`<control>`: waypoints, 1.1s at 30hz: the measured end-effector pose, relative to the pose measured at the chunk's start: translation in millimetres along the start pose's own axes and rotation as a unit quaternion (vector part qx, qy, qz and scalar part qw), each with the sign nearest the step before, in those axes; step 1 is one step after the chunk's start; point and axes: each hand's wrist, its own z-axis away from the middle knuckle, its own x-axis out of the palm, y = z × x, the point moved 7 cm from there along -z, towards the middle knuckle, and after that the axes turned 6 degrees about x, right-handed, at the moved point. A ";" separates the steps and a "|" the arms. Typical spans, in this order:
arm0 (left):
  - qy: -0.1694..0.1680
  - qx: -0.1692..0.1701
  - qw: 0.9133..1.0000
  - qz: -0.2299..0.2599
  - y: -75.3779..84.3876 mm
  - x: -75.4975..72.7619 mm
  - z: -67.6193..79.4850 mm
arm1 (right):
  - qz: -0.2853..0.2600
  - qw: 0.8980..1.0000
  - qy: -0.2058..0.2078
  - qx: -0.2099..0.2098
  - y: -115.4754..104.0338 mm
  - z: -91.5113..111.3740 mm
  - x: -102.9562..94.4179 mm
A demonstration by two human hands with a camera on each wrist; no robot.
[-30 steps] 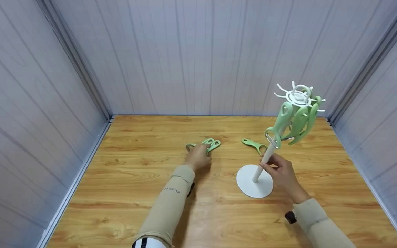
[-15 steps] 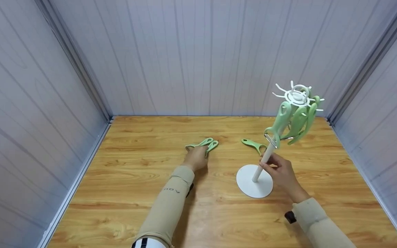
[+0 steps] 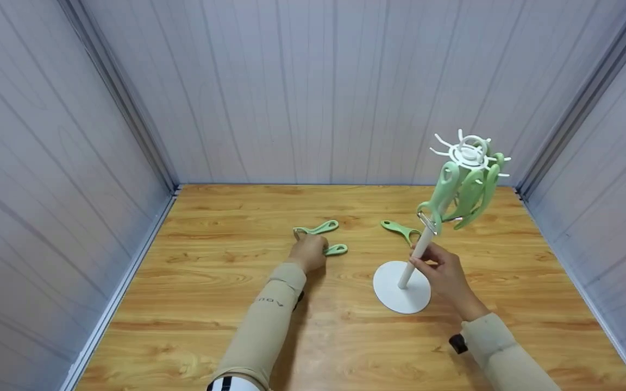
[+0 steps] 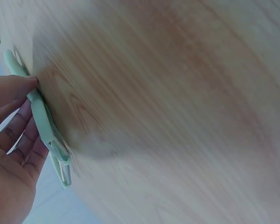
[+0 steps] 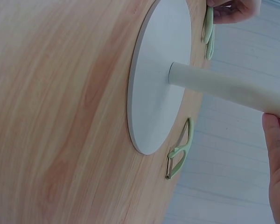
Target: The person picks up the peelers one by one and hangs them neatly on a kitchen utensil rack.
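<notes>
My left hand (image 3: 308, 252) pinches a light green peeler (image 4: 42, 116) by its handle, thumb on one side and fingers on the other, low over the table. The handle end sticks out to the right of the hand in the head view. A second green peeler (image 3: 324, 227) lies just beyond that hand, its head partly hidden. My right hand (image 3: 446, 277) grips the pole of a white rotating utensil stand (image 5: 154, 93), whose round base is on the table. Several green peelers (image 3: 445, 187) hang from the hooks at its top, bunched on the near and right sides.
Another green peeler (image 3: 398, 228) lies on the wooden table (image 3: 210, 260) behind the stand's base. Pale panel walls (image 3: 307, 92) close off the back and both sides. Bare white hooks (image 3: 440, 144) stick out on the stand's left.
Two peelers lay side by side under my left hand; the nearer one is now drawn apart, toward me, in the left hand's pinch. My right hand and the stand have kept their place.
</notes>
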 end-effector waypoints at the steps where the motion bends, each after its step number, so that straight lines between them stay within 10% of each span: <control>1: -0.001 0.000 1.000 0.003 -0.7 -0.3 0.3 | 0.001 1.000 0.000 0.001 0.2 -0.1 -0.1; 14: -0.022 -0.001 0.999 -0.037 1.5 -1.2 2.9 | 0.000 1.000 -0.006 0.014 1.3 -0.4 0.0; 33: 0.029 0.020 0.997 0.067 13.1 -20.5 9.3 | -0.009 1.000 -0.004 0.010 -1.6 0.7 0.8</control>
